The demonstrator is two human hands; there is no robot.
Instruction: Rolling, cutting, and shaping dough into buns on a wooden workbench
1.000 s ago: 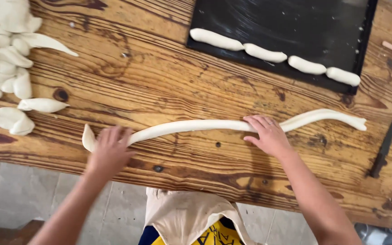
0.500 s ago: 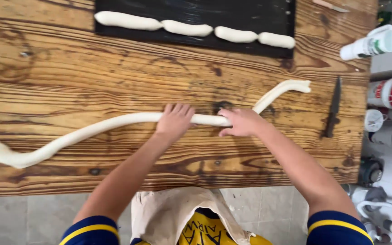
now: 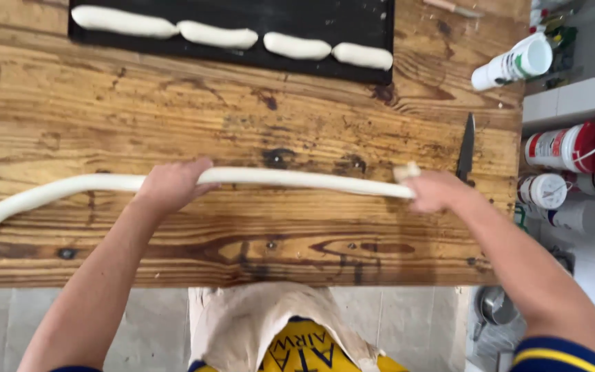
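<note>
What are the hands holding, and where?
A long dough rope. The right hand grips its right end; the left hand rests on it partway along, on the wooden table.

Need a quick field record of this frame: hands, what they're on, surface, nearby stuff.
left hand: palm down on dough rope
right hand: closed around the rope's right end
dough rope: long, lies across wooden table, runs off frame left
black tray: far edge, four dough pieces in a row
knife: on table, beside right hand
</note>
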